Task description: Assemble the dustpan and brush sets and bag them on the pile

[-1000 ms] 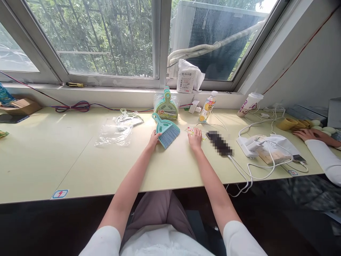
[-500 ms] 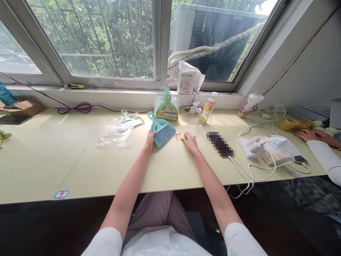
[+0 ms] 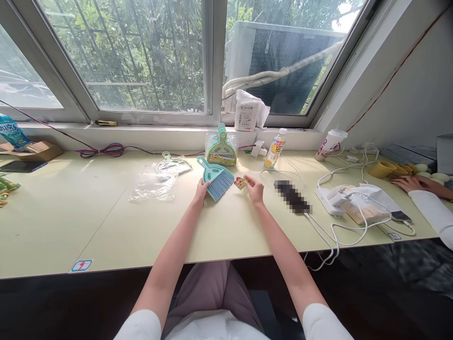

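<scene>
My left hand point(image 3: 202, 191) grips the left edge of a teal dustpan and brush set point(image 3: 216, 178), its blue bristles angled toward the lower right. Between the fingers of my right hand point(image 3: 255, 190) is a small printed card point(image 3: 240, 182), held just right of the bristles. Behind them, a stack of dustpan sets point(image 3: 222, 150) in clear wrap leans at the wall, green at the front. To the left lie another pale dustpan set point(image 3: 173, 163) and a crumpled clear plastic bag point(image 3: 154, 185).
A drink bottle point(image 3: 275, 149) and a white cup point(image 3: 331, 145) stand along the back. On the right are a blurred dark object point(image 3: 292, 196), a power strip point(image 3: 331, 199) with white cables, and a wrapped tissue pack point(image 3: 368, 203). Another person's hand point(image 3: 405, 183) rests at the far right.
My right hand has lifted the printed card, which lay flat under its fingers, off the table. My left hand keeps its grip on the dustpan set. The view has tilted slightly upward.
</scene>
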{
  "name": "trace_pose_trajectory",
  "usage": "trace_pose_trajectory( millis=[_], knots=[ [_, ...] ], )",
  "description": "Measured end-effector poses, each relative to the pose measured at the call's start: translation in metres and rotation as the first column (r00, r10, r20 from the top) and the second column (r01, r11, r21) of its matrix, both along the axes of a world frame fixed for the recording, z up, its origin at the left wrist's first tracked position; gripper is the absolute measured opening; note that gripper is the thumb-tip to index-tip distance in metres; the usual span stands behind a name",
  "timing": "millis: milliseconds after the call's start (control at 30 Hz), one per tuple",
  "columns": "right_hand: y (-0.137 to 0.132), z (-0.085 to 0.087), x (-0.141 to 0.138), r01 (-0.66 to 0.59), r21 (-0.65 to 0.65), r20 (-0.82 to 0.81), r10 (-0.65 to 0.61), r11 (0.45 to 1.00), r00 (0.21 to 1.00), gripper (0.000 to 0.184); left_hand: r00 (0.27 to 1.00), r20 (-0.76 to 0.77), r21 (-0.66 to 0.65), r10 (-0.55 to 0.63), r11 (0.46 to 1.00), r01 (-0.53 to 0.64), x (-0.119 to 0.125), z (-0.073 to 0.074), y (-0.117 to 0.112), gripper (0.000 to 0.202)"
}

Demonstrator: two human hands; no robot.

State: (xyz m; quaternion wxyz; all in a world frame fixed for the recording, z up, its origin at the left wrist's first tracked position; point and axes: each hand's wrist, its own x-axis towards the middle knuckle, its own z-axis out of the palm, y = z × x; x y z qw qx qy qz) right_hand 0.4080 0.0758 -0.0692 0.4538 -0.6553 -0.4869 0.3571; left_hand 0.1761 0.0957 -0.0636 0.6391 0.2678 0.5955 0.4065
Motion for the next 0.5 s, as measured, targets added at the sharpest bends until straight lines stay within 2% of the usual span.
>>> trace_pose_trajectory(
  millis=[100, 167, 233, 300, 400, 500],
  knots=[
    [-0.005, 0.019, -0.013, 0.08, 0.129, -0.092, -0.068, 0.988, 0.993, 0.047, 0.999, 0.023, -0.012, -0.035, 0.999, 0.035, 0.004, 0.003, -0.003, 0.043],
    [-0.011, 0.029, -0.022, 0.081, 0.17, -0.038, -0.076, 0.982, 0.996, 0.049, 0.994, 0.072, -0.011, -0.086, 0.996, 0.087, 0.009, 0.005, -0.007, 0.047],
    [-0.017, 0.034, -0.031, -0.016, 0.163, 0.087, 0.002, 0.987, 0.996, 0.047, 0.977, 0.146, 0.006, -0.153, 0.988, 0.154, 0.014, 0.007, -0.012, 0.05],
    [-0.021, 0.033, -0.039, -0.197, 0.118, 0.219, 0.168, 0.973, 0.961, 0.046, 0.954, 0.214, 0.034, -0.21, 0.978, 0.208, 0.018, 0.009, -0.016, 0.05],
    [-0.023, 0.024, -0.047, -0.487, -0.003, 0.371, 0.453, 0.873, 0.81, 0.056, 0.937, 0.268, 0.059, -0.223, 0.975, 0.216, 0.017, 0.011, -0.018, 0.048],
    [-0.022, 0.014, -0.051, -0.611, -0.171, 0.495, 0.603, 0.773, 0.625, 0.062, 0.943, 0.286, 0.038, -0.171, 0.985, 0.168, 0.012, 0.008, -0.016, 0.049]
  ],
)
